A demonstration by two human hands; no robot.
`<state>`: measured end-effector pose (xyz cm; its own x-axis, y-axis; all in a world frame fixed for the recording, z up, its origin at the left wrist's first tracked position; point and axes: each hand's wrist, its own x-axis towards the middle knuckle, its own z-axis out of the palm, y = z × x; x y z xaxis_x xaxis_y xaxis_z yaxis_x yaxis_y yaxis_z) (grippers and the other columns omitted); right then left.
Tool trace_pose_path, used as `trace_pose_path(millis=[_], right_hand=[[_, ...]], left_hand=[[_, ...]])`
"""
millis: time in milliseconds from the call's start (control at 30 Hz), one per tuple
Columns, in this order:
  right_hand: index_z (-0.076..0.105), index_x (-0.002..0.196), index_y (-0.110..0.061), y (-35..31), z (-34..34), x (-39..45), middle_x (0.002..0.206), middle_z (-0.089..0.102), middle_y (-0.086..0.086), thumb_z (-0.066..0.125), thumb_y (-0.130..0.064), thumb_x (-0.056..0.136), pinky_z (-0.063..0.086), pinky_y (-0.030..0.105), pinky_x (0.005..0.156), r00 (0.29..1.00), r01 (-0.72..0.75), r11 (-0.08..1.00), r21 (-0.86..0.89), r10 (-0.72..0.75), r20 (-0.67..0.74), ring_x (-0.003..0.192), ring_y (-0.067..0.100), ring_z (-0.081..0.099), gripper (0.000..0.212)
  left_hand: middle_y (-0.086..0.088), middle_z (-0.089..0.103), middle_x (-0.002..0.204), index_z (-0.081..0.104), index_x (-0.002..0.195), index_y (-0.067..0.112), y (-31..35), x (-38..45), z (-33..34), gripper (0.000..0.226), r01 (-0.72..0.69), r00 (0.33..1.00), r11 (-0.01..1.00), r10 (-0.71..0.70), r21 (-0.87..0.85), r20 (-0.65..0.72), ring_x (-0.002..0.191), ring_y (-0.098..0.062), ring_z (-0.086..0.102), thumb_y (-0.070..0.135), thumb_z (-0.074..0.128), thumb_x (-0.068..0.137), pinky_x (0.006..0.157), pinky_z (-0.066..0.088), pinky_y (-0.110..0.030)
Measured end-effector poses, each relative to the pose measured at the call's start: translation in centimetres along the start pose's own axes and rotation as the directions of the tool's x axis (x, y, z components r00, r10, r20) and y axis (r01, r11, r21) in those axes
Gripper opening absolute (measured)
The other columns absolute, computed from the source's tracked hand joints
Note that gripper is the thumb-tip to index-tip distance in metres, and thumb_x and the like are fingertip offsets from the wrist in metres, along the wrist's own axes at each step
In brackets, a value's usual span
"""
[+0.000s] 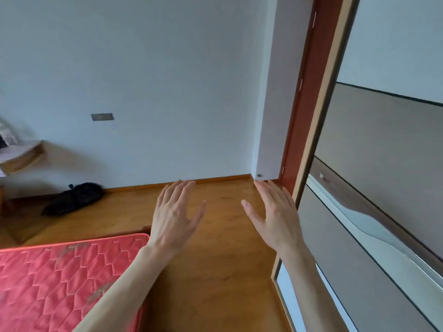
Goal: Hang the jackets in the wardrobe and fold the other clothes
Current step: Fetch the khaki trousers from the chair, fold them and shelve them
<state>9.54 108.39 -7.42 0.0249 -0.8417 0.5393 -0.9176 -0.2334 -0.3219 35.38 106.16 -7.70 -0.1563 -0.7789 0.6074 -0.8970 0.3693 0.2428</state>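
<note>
Red quilted mattress (60, 279) filled the lower left corner, and a dark bag (74, 198) lay on the wooden floor (215, 271) against the white wall's (155, 80) baseboard. Above the floor, the left hand (175, 219) and right hand (275, 219) hovered apart, fingers straight and spread, holding nothing. Just beside the right hand stood the wardrobe (374, 164), its sliding door filling the right side. No jackets or other clothes showed.
</note>
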Motion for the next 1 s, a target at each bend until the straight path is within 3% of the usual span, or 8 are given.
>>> trace_pose_path(millis=[567,767,1000], right_hand=[[0.034,0.161,-0.027,-2.8,12.2,18.3,0.164,0.039,-0.006,0.023,-0.075,0.102,0.009,0.033,0.125,0.961,0.218,0.973,0.08,-0.228,0.156,0.155,0.013,0.027,0.077],[0.031,0.161,-0.027,-6.5,18.2,25.3,0.166,0.035,-0.006,0.022,-0.075,0.101,0.015,0.04,0.13,0.939,0.262,0.954,0.147,-0.287,0.187,0.157,0.013,0.023,0.078],[0.033,0.161,-0.026,-11.5,25.1,35.8,0.165,0.037,-0.006,0.024,-0.073,0.101,0.014,0.037,0.13,0.927,0.305,0.935,0.182,-0.335,0.167,0.157,0.013,0.024,0.076]], left_hand=[[-0.003,0.056,0.149,0.049,0.149,0.015,-11.2,9.2,3.7,0.061,0.239,0.968,0.961,-0.225,0.137,-0.11,0.147,-0.022,0.042,0.055,0.046,0.103,0.126,0.027,-0.044],[-0.003,0.056,0.148,0.051,0.147,0.015,-18.6,13.4,5.3,0.06,0.292,0.949,0.945,-0.268,0.145,-0.165,0.146,-0.023,0.043,0.054,0.047,0.102,0.124,0.029,-0.045],[0.0,0.052,0.153,0.05,0.149,0.018,-29.2,20.0,6.6,0.06,0.327,0.934,0.939,-0.306,0.101,-0.184,0.147,-0.022,0.04,0.056,0.046,0.101,0.122,0.032,-0.046]])
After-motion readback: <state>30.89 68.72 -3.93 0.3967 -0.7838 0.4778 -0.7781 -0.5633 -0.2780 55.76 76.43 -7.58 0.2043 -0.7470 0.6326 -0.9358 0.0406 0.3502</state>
